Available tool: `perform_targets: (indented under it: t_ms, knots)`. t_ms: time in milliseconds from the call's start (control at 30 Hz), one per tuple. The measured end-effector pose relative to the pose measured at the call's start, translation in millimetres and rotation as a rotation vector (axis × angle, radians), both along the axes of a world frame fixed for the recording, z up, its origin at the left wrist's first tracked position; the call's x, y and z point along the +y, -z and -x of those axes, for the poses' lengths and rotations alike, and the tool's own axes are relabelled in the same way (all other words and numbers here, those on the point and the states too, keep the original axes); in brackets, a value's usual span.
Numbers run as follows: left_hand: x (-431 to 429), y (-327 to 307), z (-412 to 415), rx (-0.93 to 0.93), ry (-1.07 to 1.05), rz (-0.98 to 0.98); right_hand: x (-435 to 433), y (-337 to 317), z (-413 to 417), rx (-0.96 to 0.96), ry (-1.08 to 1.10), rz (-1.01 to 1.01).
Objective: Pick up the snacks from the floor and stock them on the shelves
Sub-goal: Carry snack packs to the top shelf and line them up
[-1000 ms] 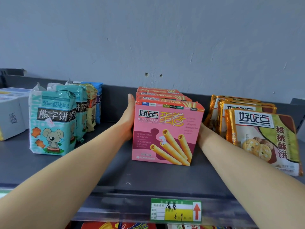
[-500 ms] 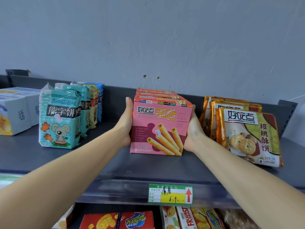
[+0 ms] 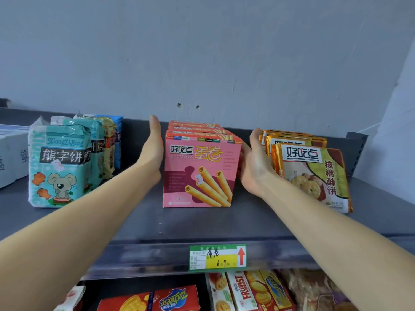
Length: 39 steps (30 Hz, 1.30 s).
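A pink egg-roll box [image 3: 197,171] stands on the shelf [image 3: 202,223] between the left hand [image 3: 153,151], held flat, and the right hand [image 3: 253,167], loosely spread. Teal "XiongZiBing" bags [image 3: 58,167] stand leftward.

Pink egg-roll box [image 3: 197,171] stood upright on dark grey shelf [image 3: 202,225], printed front turned outward. More matching boxes [image 3: 195,126] lined close behind, row set mid-shelf.
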<state>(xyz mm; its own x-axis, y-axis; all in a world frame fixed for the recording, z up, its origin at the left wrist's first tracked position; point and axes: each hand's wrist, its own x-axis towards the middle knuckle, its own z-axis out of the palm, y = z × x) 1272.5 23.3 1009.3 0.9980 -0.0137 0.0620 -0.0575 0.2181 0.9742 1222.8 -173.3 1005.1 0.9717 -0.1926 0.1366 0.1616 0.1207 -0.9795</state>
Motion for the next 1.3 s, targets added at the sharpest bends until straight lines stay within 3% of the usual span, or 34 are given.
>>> perform_targets:
  t_ms: [100, 200, 433, 667, 800, 967, 1133, 1300]
  knots:
    - [-9.0, -30.5, 9.3, -0.156, -0.146, -0.017, -12.6, -22.2, 19.7, -0.113, 0.058, 0.079]
    - [-20.1, -62.2, 16.4, -0.401, -0.308, -0.154, -39.3, -48.8, 41.1, -0.214, 0.162, 0.136]
    - [-79.7, -111.3, 33.2, -0.64, -0.316, -0.358, -127.3, -84.9, 71.6, -0.282, 0.37, 0.136]
    - [-171.4, -92.4, 57.6, -0.608, -0.161, -0.481, -207.4, -62.6, 80.2, -0.145, 0.424, 0.211]
    - [-209.6, -58.0, 60.4, -0.46, 0.011, -0.532, -243.3, -32.7, 74.7, 0.032, 0.384, 0.348]
    - [-227.7, -8.1, 47.7, -0.191, 0.237, -0.646, -260.3, -1.0, 68.9, 0.306, 0.144, 0.461]
    - [-232.1, 18.4, 26.7, -0.102, 0.323, -0.617, -265.1, 8.9, 59.6, 0.245, 0.093, 0.487]
    - [-236.5, 14.2, 25.6, -0.271, 0.261, -0.509, -267.1, 10.6, 50.3, 0.061, 0.174, 0.509]
